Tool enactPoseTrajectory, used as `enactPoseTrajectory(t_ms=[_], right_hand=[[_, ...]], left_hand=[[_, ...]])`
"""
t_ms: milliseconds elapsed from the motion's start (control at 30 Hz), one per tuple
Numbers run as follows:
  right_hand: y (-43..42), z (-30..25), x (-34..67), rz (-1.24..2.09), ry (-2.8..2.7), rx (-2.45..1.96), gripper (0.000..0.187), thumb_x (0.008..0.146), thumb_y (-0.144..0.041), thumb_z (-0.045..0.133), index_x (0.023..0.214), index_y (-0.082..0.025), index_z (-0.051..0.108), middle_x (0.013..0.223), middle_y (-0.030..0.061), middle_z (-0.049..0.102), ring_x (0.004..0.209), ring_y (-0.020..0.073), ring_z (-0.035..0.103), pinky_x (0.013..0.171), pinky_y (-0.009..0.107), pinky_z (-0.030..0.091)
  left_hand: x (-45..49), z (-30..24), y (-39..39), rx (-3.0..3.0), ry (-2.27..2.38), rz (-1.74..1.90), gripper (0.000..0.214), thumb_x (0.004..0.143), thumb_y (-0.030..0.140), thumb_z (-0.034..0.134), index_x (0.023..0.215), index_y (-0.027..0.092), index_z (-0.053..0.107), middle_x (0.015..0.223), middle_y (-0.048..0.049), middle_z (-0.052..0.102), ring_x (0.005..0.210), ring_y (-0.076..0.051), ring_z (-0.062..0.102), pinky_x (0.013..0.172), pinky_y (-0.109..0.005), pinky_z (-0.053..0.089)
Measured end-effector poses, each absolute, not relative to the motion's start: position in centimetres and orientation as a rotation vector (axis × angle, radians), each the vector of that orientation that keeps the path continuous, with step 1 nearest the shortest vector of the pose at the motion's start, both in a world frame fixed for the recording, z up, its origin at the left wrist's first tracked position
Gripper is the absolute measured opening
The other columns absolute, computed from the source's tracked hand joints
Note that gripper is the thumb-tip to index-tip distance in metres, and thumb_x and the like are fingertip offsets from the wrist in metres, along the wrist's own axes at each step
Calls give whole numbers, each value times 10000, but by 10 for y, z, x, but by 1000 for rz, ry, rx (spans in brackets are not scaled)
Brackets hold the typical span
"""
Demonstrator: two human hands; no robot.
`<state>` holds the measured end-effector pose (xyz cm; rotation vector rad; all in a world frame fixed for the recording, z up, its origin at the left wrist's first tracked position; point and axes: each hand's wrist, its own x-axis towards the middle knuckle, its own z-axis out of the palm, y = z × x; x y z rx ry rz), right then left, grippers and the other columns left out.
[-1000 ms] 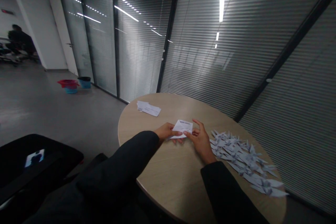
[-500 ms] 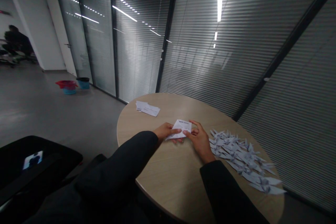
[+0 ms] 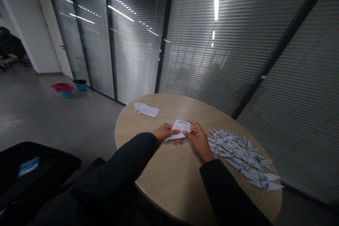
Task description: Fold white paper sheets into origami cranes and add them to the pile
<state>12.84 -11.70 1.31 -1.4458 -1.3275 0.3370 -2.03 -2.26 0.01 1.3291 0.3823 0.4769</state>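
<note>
The left hand (image 3: 165, 132) and right hand (image 3: 199, 140) hold a white sheet of paper (image 3: 180, 129) between them, just above the round wooden counter (image 3: 169, 180). The sheet looks creased or partly folded, with a corner pointing down to the left. Dark print runs along its far edge, too small and dim to read, and the exact fold cannot be made out.

The left grip presses on the sheet's left side, with the thumb on top and the fingers mostly hidden beneath. The right grip pinches the other side, its thumb across the near edge and forefinger raised beside the right edge, while the remaining fingers are partly hidden.

Just right of the right hand lies a heap of folded paper cranes (image 3: 239, 153). They overlap so much that single ones are hard to separate. Toward the far rim sits a small stack of paper slips (image 3: 146, 109). Black sleeves (image 3: 116, 169) run off the bottom of the view. Far left, a seated person (image 3: 9, 44) is dim and cut off by the frame.
</note>
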Motion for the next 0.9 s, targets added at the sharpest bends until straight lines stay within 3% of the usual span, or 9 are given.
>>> enactPoseTrajectory(t_ms=[167, 367, 900], right_hand=[[-117, 14, 126, 411, -1314, -1401, 583, 684, -331, 634, 1216, -188, 446, 844, 32, 663, 740, 176, 626, 661, 292, 491], [-120, 16, 122, 440, -1300, -1434, 509, 668, -303, 633, 1152, -192, 521, 785, 24, 665, 675, 171, 615, 589, 271, 487], [-121, 18, 123, 333, -1340, -1422, 361, 678, -281, 603, 1028, -191, 589, 931, 57, 674, 772, 188, 627, 685, 306, 491]], left_hand=[[-22, 5, -28, 1424, 399, 429, 476, 623, 450, 744, 839, 33, 669, 788, -157, 695, 670, -186, 662, 571, -264, 491], [-23, 9, -31, 1499, 402, 376, 505, 634, 489, 722, 861, 41, 674, 797, -159, 695, 684, -186, 662, 610, -283, 503], [-23, 9, -31, 1462, 401, 362, 473, 558, 406, 790, 829, 39, 666, 750, -144, 695, 670, -187, 661, 602, -288, 510]])
